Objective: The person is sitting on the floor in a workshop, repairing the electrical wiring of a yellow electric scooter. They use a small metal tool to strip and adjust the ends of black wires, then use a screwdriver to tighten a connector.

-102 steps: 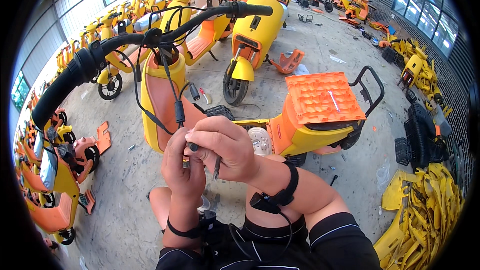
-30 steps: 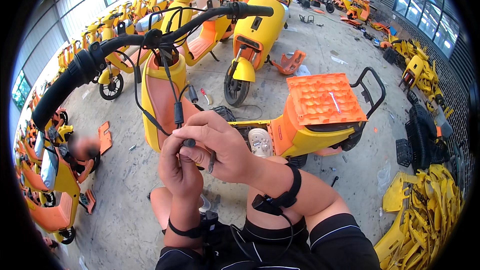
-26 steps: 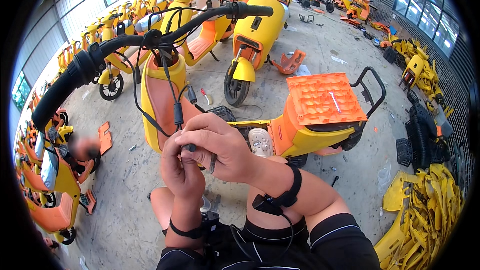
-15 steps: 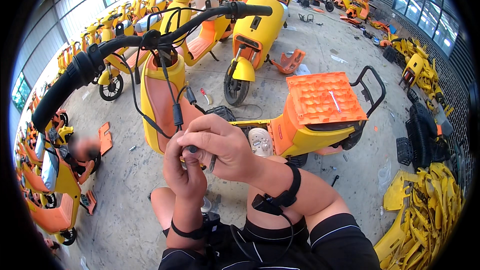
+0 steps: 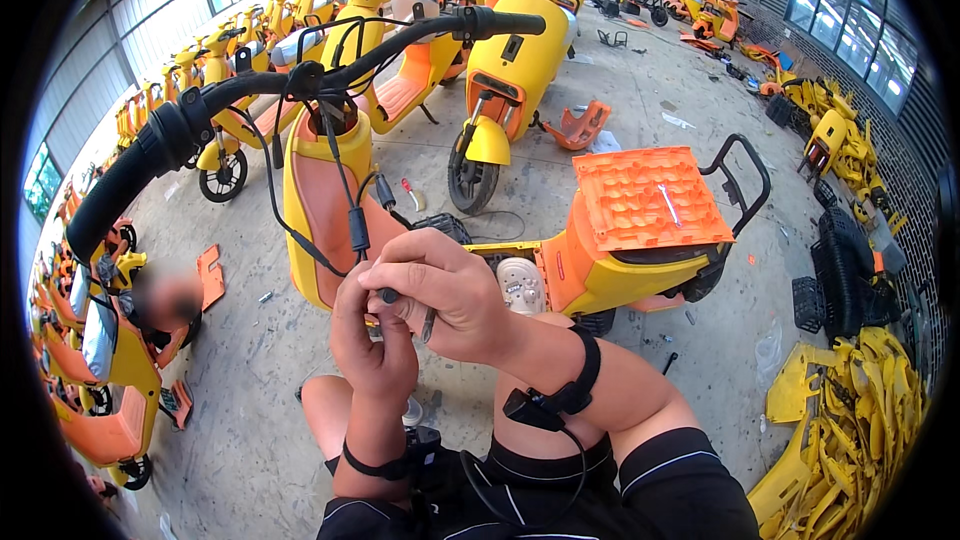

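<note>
Both of my hands meet in front of a yellow and orange scooter [image 5: 325, 195] whose front is opened up. My left hand [image 5: 368, 345] is closed, fingertips pinched against those of my right hand [image 5: 445, 285]. Between them sticks out a black cable end [image 5: 388, 295], its round tip facing me. A thin dark rod-like piece [image 5: 429, 324] pokes out below my right fingers; its kind cannot be made out. Black cables with a thick connector [image 5: 358, 228] hang from the handlebar [image 5: 330, 80] down to my fingertips. My fingers hide most of what they grip.
An orange tray-like panel [image 5: 650, 198] with a wrench [image 5: 670, 204] on it rests on the scooter's rear. A red-handled tool [image 5: 410, 190] lies on the floor beyond. Yellow panels [image 5: 850, 430] are heaped at right. Another person [image 5: 165, 300] is low at left among scooters.
Hardly anything differs. My hands keep the same grip, and the black cable end has shifted very slightly to the right.
</note>
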A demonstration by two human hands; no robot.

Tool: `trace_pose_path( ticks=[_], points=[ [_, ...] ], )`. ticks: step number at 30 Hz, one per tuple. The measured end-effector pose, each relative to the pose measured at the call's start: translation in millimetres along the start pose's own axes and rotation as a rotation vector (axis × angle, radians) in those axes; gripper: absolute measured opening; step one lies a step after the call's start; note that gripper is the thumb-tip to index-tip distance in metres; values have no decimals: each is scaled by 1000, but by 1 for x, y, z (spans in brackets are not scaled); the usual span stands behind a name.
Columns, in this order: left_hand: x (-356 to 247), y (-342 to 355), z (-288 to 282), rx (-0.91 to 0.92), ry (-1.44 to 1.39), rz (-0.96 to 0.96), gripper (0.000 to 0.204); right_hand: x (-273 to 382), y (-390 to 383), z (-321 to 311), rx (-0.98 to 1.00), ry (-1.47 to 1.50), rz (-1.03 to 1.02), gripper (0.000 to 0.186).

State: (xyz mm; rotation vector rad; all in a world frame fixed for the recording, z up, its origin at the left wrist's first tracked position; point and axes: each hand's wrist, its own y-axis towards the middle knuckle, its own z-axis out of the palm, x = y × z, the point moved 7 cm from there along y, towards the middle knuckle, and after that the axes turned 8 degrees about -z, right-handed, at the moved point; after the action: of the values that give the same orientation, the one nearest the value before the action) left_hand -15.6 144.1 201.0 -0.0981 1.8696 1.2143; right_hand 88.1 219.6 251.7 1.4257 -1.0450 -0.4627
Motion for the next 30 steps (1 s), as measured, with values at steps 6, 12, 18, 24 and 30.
trace_pose_path(
  ticks=[6,12,18,24,30],
  points=[
    [1,-1,1,9,-4,-15,32,0,0,0,-4,-2,0,26],
    [2,-1,1,9,13,9,34,0,0,-1,-10,-10,-9,28],
    [3,-3,2,4,2,-20,34,2,2,-2,-31,-25,-31,29],
    [6,-4,1,7,-9,-46,37,1,2,-1,-31,-14,-33,29],
    [3,-1,-1,-18,0,-68,34,4,1,3,-22,-24,-58,32]
  ],
)
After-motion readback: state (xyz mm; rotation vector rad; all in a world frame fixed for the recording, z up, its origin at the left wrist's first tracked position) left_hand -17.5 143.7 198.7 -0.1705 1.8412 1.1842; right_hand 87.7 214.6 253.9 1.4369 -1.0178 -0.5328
